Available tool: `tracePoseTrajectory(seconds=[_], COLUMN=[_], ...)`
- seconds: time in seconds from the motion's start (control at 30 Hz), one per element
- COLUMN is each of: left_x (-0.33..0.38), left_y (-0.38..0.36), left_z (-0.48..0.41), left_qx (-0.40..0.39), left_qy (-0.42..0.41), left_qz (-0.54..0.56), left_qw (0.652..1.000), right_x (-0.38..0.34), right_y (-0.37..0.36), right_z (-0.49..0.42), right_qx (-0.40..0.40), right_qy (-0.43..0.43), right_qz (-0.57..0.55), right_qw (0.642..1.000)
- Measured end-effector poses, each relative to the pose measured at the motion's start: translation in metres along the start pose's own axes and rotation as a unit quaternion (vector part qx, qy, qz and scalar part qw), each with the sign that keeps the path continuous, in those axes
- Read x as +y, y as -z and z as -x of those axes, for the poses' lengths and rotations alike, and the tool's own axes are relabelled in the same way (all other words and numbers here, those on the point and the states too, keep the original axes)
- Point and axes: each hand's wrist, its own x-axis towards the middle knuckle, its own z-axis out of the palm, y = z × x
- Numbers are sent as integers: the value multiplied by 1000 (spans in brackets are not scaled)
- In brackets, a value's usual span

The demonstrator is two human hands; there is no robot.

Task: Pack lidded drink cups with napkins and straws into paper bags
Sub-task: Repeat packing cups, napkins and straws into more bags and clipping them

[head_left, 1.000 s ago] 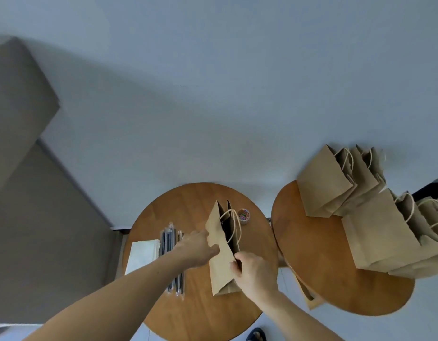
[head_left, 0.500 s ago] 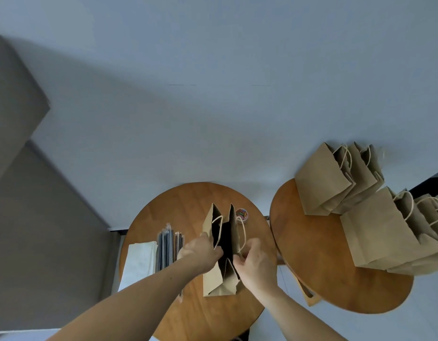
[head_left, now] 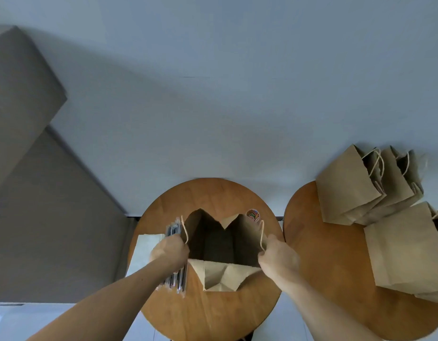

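A brown paper bag point(head_left: 223, 276) stands on the near round wooden table point(head_left: 213, 313), its mouth spread wide and dark inside. My left hand point(head_left: 169, 251) grips the bag's left rim by its cord handle. My right hand point(head_left: 278, 257) grips the right rim by the other handle. Wrapped straws point(head_left: 175, 230) lie in a bundle just left of the bag, partly under my left wrist. A white stack of napkins point(head_left: 141, 252) lies left of the straws. No cup shows in the bag.
A small round item with a coloured top point(head_left: 253, 214) sits behind the bag's right side. Several brown paper bags point(head_left: 348, 190) stand on the second round table point(head_left: 319, 279) at the right. A pale wall rises behind both tables.
The bag went from flat and narrow to fully spread open. My hands moved apart, left hand leftward and right hand rightward, each pulling a side of the rim.
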Motion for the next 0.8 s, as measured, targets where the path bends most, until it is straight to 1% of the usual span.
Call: tracePoseTrajectory(seconds=[0.1,0.2,0.27,0.37,0.47,0.57,0.63,0.73,0.8], left_x=[-2,12,21,26,25,29,35,46,52], left_y=[-4,-15,-21,-18,-7,13,29,50,60], left_z=[3,13,15,15,13,13,14,15,17], left_qx=[4,-27,-50,-54,-41,-14,-3,28,53], left_qy=[-1,-42,-77,-91,-105,-136,-161,-198,-210], left_qz=[14,36,29,7,31,53,54,44,21], left_qw=[1000,998,995,994,993,989,986,979,976], right_x=[1,-18,-27,-29,-23,-18,-20,-28,-37], right_y=[5,2,2,4,10,19,28,46,57], right_z=[0,5,6,5,5,4,4,2,-2], right_qx=[-5,-27,-42,-54,-83,-137,-155,-132,-108], right_qy=[6,40,59,81,97,107,134,170,187], right_qz=[8,-5,-22,-34,-67,-118,-151,-189,-186], right_qw=[1000,999,997,995,989,978,967,958,959])
